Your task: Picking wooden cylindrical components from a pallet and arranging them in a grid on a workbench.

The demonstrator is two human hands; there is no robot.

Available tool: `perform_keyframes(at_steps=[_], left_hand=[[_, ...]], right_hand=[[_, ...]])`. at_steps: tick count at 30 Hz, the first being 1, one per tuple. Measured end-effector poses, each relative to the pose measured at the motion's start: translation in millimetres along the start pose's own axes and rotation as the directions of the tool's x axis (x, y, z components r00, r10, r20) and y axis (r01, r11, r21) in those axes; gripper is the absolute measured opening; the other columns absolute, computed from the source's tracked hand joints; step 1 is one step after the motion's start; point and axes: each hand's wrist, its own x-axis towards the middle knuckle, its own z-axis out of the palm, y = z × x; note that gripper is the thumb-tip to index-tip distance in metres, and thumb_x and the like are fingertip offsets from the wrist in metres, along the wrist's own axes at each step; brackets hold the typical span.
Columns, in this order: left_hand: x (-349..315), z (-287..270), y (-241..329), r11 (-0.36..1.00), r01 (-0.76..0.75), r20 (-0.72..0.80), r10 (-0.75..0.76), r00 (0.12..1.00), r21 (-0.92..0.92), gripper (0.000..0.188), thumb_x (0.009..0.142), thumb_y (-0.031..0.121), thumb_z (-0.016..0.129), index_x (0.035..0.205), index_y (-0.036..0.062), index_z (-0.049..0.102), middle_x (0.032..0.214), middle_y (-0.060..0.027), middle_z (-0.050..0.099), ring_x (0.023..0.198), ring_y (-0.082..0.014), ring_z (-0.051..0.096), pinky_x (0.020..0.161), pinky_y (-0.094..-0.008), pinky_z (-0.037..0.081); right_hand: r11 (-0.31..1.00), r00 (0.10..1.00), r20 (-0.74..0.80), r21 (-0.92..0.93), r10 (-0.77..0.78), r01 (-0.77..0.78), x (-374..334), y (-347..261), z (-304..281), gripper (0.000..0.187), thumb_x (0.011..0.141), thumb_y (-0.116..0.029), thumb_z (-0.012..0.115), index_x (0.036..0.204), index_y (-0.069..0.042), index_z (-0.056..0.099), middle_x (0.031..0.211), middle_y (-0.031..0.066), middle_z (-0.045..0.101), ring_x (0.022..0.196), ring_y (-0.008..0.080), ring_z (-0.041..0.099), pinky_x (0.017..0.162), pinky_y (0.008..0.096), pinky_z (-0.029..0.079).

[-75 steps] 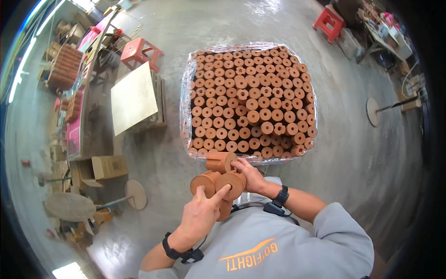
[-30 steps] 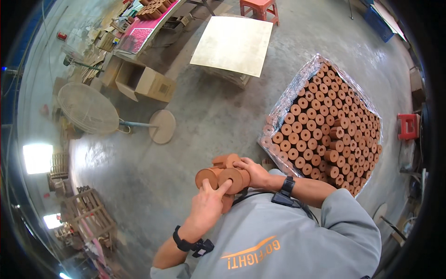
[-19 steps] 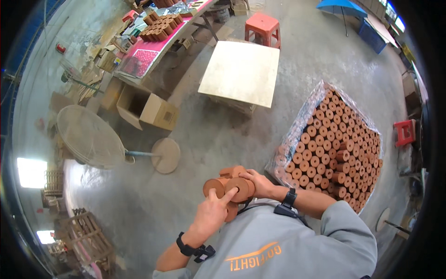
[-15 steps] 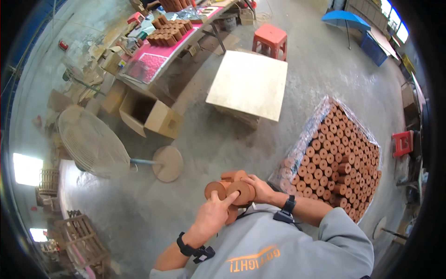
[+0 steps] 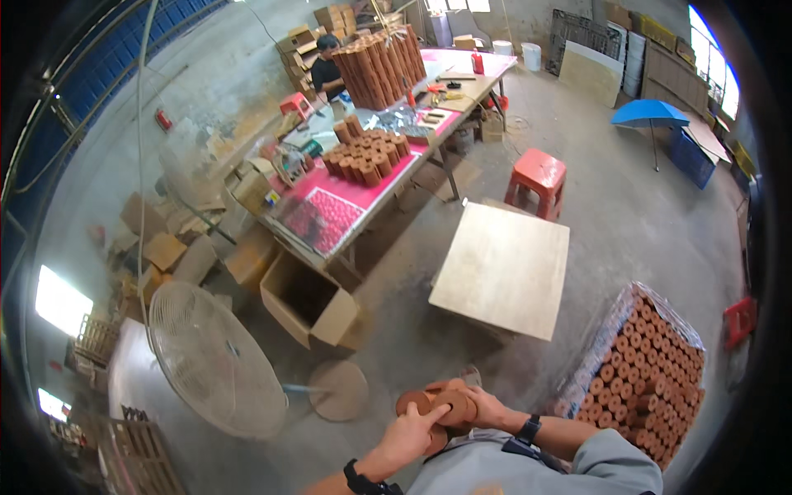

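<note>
Close to my body I hold a small bunch of reddish-brown cylinders [image 5: 452,410], some showing a round centre hole. My left hand [image 5: 404,437] grips the bunch from the left, its fingers on the cylinders' round ends and one fingertip beside a hole. From the right, my right hand [image 5: 492,411] wraps around the side of the bunch, and part of its grip is hidden behind the cylinders. To the right, a large stack of similar cylinders [image 5: 615,375] lies end-on in clear plastic wrap.
Ahead stand a square pale board [image 5: 503,268] on a support and a red stool [image 5: 538,177]. A long pink-topped table [image 5: 388,177] bears more cylinders. An open carton [image 5: 338,318] and a pedestal fan [image 5: 216,359] are at left. Another person [image 5: 327,73] is beyond the table.
My view has tilted up and shifted left, so the table, the person behind it and the far wall show more. The cylinders remain in both hands.
</note>
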Motion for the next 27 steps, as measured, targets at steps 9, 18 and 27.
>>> perform_keyframes(at_steps=[9,18,27], left_hand=[[101,-93,-60,0.987,0.1,-0.111,-0.086,0.99,0.129,0.065,0.082,0.019,0.069,0.143,0.0341,0.052,0.099,-0.0217,0.055,0.067,-0.0388,0.068,0.062,-0.046,0.059],[187,-163,-134,0.984,0.116,-0.122,-0.1,0.987,0.132,0.063,0.081,0.023,0.07,0.141,0.0327,0.054,0.098,-0.0202,0.054,0.068,-0.041,0.067,0.062,-0.0492,0.058],[277,-255,-228,0.987,0.013,-0.127,0.007,0.992,0.158,0.061,0.081,0.02,0.069,0.139,0.032,0.055,0.098,-0.0196,0.054,0.07,-0.0402,0.067,0.063,-0.0478,0.058]], right_hand=[[0.996,0.997,0.014,-0.029,-0.08,0.081,166,-29,-76,0.088,0.062,-0.042,0.091,0.139,-0.017,0.056,0.132,0.0252,0.055,0.123,0.0446,0.055,0.106,0.0481,0.046],[0.994,0.997,0.036,-0.083,-0.064,0.067,294,-44,-115,0.094,0.057,-0.047,0.093,0.139,-0.018,0.057,0.132,0.0244,0.056,0.122,0.0443,0.055,0.107,0.0477,0.046],[0.991,1.0,-0.002,-0.131,0.006,-0.006,426,-75,-152,0.098,0.053,-0.048,0.093,0.139,-0.017,0.057,0.133,0.0239,0.056,0.124,0.0432,0.054,0.108,0.0478,0.044]])
